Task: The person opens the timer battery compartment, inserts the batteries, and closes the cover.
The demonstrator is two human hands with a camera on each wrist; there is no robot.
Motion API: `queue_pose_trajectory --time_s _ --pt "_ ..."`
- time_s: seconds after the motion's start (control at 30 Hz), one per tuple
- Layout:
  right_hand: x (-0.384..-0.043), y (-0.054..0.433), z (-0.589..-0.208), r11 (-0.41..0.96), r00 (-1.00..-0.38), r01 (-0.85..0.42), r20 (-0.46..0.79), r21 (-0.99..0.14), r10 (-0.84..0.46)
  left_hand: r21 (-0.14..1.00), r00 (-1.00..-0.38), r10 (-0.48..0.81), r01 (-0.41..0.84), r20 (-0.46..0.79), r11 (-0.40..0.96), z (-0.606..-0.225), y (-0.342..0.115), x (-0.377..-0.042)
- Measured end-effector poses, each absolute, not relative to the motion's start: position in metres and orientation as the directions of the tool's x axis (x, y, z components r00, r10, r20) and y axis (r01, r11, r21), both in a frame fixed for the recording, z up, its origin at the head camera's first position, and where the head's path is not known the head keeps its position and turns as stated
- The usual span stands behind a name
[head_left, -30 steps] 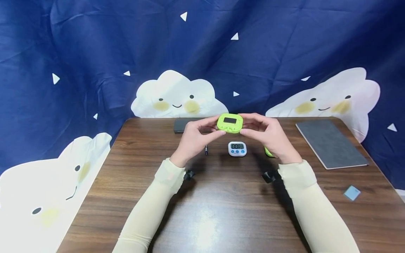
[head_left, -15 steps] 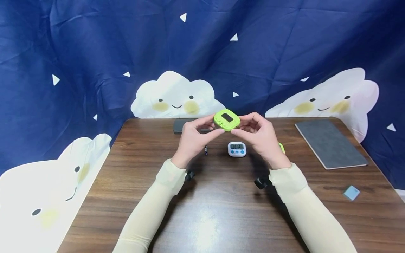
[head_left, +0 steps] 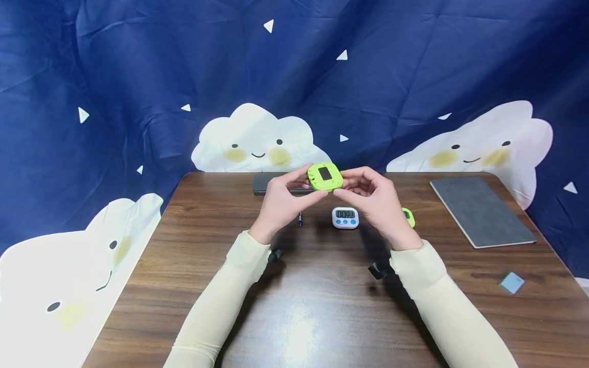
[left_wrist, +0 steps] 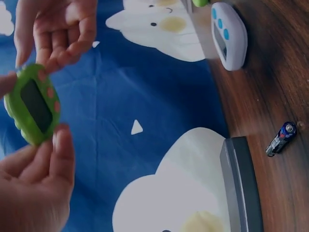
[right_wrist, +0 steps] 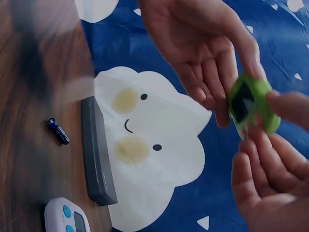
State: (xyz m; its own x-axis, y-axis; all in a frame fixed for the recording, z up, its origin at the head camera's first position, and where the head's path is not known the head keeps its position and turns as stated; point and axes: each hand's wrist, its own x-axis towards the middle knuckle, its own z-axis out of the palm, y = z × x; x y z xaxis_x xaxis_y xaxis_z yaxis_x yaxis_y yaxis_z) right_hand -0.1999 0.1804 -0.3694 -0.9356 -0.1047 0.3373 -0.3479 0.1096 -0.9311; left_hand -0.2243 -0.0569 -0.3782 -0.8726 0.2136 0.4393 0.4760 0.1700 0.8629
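Observation:
Raised above the far part of the table, a green digital timer (head_left: 325,177) is pinched between both hands. My left hand (head_left: 278,204) grips its left edge with thumb and fingers, and my right hand (head_left: 379,207) grips the lower right edge. A dark rectangle shows on the side toward the head view. From the left wrist, the green timer (left_wrist: 35,104) shows a dark screen and orange-pink buttons. Below the hands, a white digital timer (head_left: 345,218) with blue buttons lies on the table. Between it and my left hand is a small dark-blue battery (head_left: 300,219).
Another green timer (head_left: 408,217) lies partly hidden behind my right wrist. A dark grey case (head_left: 264,184) sits at the table's back edge. To the right are a grey notebook (head_left: 480,209) and a light-blue square pad (head_left: 512,282). A blue cloud-print cloth (head_left: 294,61) hangs behind.
The held green timer has turned and shifted slightly left. My right hand has moved left with it, uncovering more of the other green timer. My left hand has hardly moved.

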Motion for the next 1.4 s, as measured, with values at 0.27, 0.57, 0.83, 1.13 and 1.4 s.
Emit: queue_pose_trajectory --time_s 0.27,0.57,0.83,1.13,1.4 --pt "-0.204 0.191 -0.368 -0.022 -0.928 -0.275 0.272 -0.961 -0.256 0.884 -0.827 0.372 0.466 0.422 0.035 -0.378 -0.063 -0.227" --pt "-0.206 0.19 -0.368 0.001 -0.93 -0.281 0.273 -0.96 -0.245 0.876 -0.838 0.341 0.477 0.426 0.077 -0.379 -0.063 -0.228" --pt "-0.205 0.19 -0.363 0.134 -0.943 -0.26 0.222 -0.956 -0.247 0.873 -0.852 0.323 0.471 0.412 0.127 -0.379 -0.063 -0.229" --pt "-0.211 0.184 -0.355 0.195 -0.982 -0.139 0.11 -0.971 -0.153 0.823 -0.837 0.35 0.515 0.421 0.241 -0.382 -0.061 -0.229" --pt "-0.215 0.176 -0.349 0.191 -0.993 -0.073 0.053 -0.979 -0.107 0.775 -0.809 0.367 0.567 0.46 0.28 -0.383 -0.062 -0.231"
